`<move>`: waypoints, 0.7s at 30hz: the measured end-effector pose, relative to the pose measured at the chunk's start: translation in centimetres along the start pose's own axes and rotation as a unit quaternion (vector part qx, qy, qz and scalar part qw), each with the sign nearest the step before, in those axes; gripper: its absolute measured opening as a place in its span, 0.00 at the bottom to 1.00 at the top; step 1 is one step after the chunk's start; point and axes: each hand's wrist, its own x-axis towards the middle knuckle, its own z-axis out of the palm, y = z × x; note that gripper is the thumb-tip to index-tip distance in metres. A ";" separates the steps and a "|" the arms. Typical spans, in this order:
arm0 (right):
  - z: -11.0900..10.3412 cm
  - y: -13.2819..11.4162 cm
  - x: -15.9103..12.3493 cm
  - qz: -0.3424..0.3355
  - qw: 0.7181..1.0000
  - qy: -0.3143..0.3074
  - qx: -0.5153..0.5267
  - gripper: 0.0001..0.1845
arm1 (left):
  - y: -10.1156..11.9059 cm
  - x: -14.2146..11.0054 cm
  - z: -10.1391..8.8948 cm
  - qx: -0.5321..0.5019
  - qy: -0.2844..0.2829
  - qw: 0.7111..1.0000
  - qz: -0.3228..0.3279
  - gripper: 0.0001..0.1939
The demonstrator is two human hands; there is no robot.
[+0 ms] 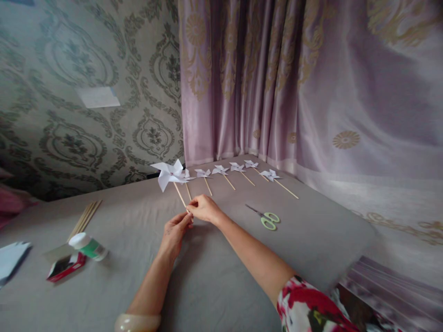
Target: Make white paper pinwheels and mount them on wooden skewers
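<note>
A white paper pinwheel [172, 174] on a thin wooden stick is held up over the bed-like grey surface [138, 276]. My left hand [176, 233] pinches the stick's lower end. Just above it, my right hand [203, 208] also has its fingers closed on the stick, and the two hands touch or nearly touch. Behind them several finished-looking pinwheels [220, 170] lie in a row, sticks pointing toward me. One of these is partly hidden behind the held pinwheel. To the right of my right hand lie scissors [268, 220] with pale green handles.
On the left lie loose wooden sticks [86, 216], a white bottle with a green label [89, 246] and an opened red box [65, 267]. A white pad or stack of paper [13, 260] sits at the far left edge. Curtains [238, 83] hang along the back and right.
</note>
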 end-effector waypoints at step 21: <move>-4.8 5.8 -3.9 0.060 0.994 0.096 -0.014 0.12 | -0.1 -1.8 2.0 0.131 -0.100 0.986 -0.021 0.29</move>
